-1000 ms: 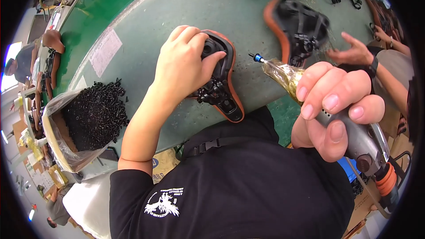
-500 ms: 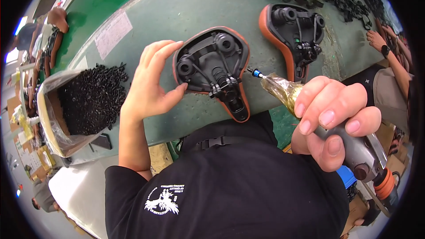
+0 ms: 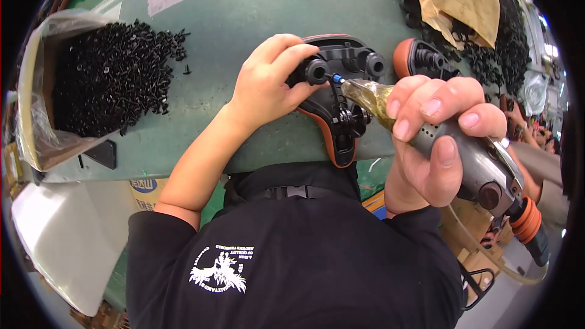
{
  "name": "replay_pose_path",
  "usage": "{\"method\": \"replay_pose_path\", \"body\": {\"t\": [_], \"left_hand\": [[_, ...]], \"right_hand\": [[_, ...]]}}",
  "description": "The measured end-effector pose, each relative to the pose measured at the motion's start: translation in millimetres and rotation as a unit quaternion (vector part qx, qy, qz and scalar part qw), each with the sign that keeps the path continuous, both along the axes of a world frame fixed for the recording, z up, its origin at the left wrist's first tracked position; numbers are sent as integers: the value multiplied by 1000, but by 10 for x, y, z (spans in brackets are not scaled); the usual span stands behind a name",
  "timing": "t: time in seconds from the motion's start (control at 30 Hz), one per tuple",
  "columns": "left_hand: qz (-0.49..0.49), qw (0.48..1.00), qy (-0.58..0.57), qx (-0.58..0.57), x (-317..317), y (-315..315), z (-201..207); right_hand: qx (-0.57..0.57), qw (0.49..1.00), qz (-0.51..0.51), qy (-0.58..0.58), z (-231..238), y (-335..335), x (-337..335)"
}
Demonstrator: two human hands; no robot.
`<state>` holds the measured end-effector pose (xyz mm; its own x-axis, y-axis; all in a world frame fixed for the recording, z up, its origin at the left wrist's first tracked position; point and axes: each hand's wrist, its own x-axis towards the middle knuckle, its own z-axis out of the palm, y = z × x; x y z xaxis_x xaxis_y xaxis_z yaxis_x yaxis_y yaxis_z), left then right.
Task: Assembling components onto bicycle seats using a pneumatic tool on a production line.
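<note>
An upside-down bicycle saddle, brown-edged with a black underside, lies on the bench before me. My left hand is closed on its left rear part, fingers and thumb around the black round bumper. My right hand is wrapped around a grey power screwdriver whose nose is bound in clear yellowish film. The driver's blue-collared bit points left and reaches the saddle's underside beside that bumper. Whether a screw sits at the tip is too small to tell.
A film-lined box of small black screws stands at the left. Another saddle lies to the right, partly behind my right hand. Brown paper and a heap of black parts are at the far right. A dark phone-like slab rests by the box.
My view has shifted. My left hand has moved further onto the saddle, around the bumper. The driver's tip has come from the saddle's right side to the bumper.
</note>
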<state>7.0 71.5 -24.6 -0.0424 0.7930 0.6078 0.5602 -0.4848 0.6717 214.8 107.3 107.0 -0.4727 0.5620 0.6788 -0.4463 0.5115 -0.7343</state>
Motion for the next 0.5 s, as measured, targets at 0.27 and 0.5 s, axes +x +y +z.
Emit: {"method": "replay_pose_path", "body": {"t": [0.27, 0.5], "left_hand": [[1, 999, -31, -12, -82, -43, -134], [44, 991, -124, -22, -48, -110, -192]], "right_hand": [[-39, 997, -13, -59, -70, -79, -312], [-23, 991, -53, -124, -151, -153, -565]]}}
